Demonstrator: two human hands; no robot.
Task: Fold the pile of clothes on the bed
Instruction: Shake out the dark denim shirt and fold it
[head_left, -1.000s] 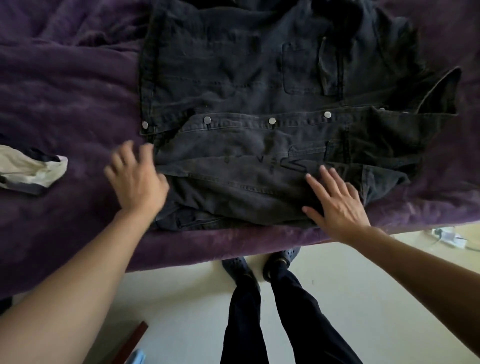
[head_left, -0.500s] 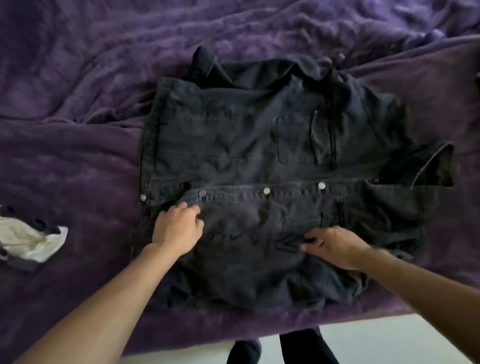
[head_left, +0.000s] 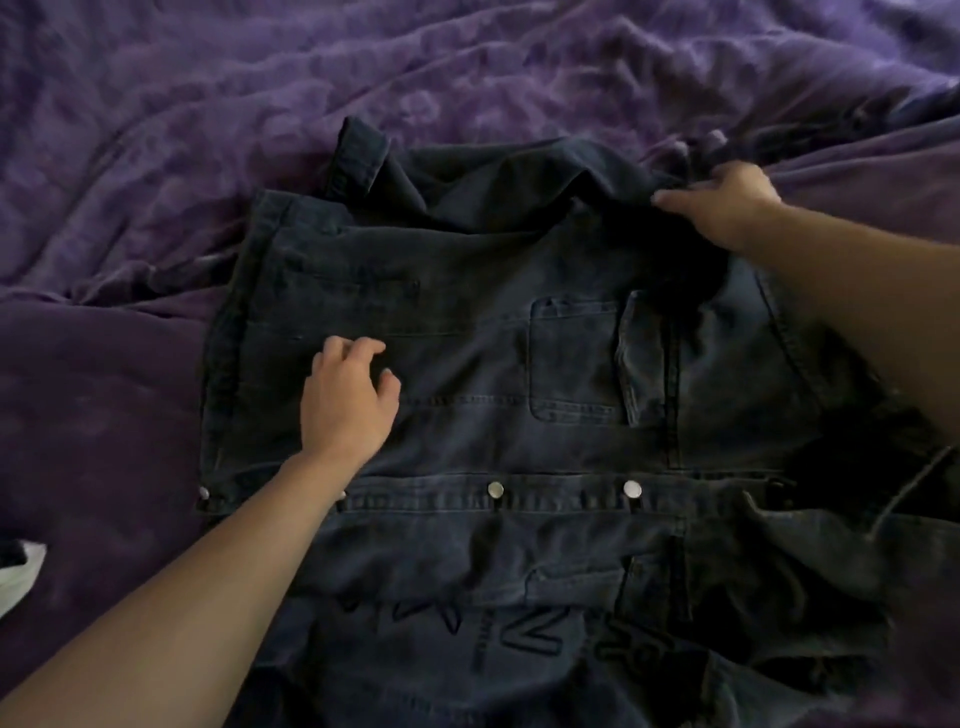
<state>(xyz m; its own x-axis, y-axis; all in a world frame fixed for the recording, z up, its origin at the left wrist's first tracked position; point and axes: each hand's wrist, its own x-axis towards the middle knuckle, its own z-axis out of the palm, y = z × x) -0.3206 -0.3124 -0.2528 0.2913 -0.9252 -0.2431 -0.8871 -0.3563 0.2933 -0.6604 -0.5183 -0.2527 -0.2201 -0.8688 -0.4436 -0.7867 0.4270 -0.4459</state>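
1. Denim jacket (head_left: 519, 364) is spread mid-frame on the blanket (head_left: 156, 130), button band (head_left: 561, 496) running left to right.
2. Its far edge, upper right, is gripped by the right hand (head_left: 722, 208).
3. The left hand (head_left: 348, 405) is rested mid-left, fingers loosely bent, nothing held.

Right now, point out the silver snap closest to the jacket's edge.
The leftmost snap, at the jacket's corner beside the purple blanket; the others sit further right.

One dark denim jacket (head_left: 519, 364) is lying here. One fuzzy purple bed blanket (head_left: 156, 130) is showing. Three round shiny metal buttons (head_left: 496, 489) are showing plainly. Two bare grips are showing, one left grip (head_left: 345, 402) and one right grip (head_left: 727, 205). One white cloth scrap (head_left: 21, 571) is peeking in.
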